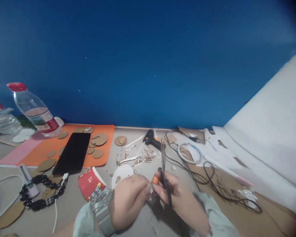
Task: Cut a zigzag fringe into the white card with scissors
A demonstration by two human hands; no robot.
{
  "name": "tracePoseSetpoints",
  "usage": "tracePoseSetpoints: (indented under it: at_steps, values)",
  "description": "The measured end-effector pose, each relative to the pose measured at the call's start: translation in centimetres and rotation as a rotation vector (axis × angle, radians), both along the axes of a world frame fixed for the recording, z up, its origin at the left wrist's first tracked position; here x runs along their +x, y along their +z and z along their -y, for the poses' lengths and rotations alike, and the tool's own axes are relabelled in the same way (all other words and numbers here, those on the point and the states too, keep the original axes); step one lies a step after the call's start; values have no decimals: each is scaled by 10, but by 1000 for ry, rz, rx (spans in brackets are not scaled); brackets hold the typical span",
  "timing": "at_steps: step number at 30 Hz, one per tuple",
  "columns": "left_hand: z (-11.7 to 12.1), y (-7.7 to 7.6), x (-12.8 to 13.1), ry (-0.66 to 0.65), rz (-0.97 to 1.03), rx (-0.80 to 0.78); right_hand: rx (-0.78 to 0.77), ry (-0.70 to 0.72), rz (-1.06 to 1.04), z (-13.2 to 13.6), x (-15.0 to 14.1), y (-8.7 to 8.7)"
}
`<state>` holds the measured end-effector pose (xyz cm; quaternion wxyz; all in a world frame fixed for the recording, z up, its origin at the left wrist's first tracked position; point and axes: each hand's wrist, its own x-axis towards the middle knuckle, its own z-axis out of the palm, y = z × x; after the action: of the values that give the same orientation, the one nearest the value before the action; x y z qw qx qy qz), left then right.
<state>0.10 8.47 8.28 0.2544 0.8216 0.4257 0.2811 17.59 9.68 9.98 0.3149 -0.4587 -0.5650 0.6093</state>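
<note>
My right hand point(179, 197) is closed around a pair of scissors point(163, 164), blades pointing up and away from me; an orange piece shows by the thumb. Close beside it, my left hand point(132, 197) has its fingers pinched together, nearly meeting the right fingertips. What lies between the fingers is hidden or too small to name. Behind the left hand a white disc point(122, 171) is partly covered. A red paper cup point(90, 186) lies tipped on the table to the left. Thin paper and cardboard scraps point(148, 155) are scattered just beyond both hands.
A black glue gun point(151, 140) lies ahead, its cable point(207, 182) looping rightward. On the left are a phone point(74, 153), an orange sheet point(108, 141) with cardboard discs, a beaded bracelet point(38, 205) and a plastic bottle point(37, 115). A blue partition point(148, 65) stands behind.
</note>
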Motion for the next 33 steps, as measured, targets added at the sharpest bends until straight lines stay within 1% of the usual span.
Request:
tracePoseSetpoints:
  at_steps: [3, 8, 13, 18, 22, 27, 33]
  values:
    - [0, -1, 0, 16, -10, -3, 69, 1, 77, 0, 1, -2]
    - [0, -4, 0, 46, -9, -6, 95, 46, 103, 1, 1, -4]
    - [-2, -5, 1, 89, 10, -27, 112, -2, 127, 1, 1, -5]
    - [-2, -1, 1, 53, 60, -82, 141, -58, 156, 2, 1, 0]
    - [-2, -4, 1, 35, 41, -77, 150, -67, 138, 2, 0, 1]
    - [-3, -7, 2, 58, 37, -73, 183, -51, 143, 4, 1, -1]
    - [-4, -3, 2, 73, 53, -46, 197, -51, 138, 4, 1, -3]
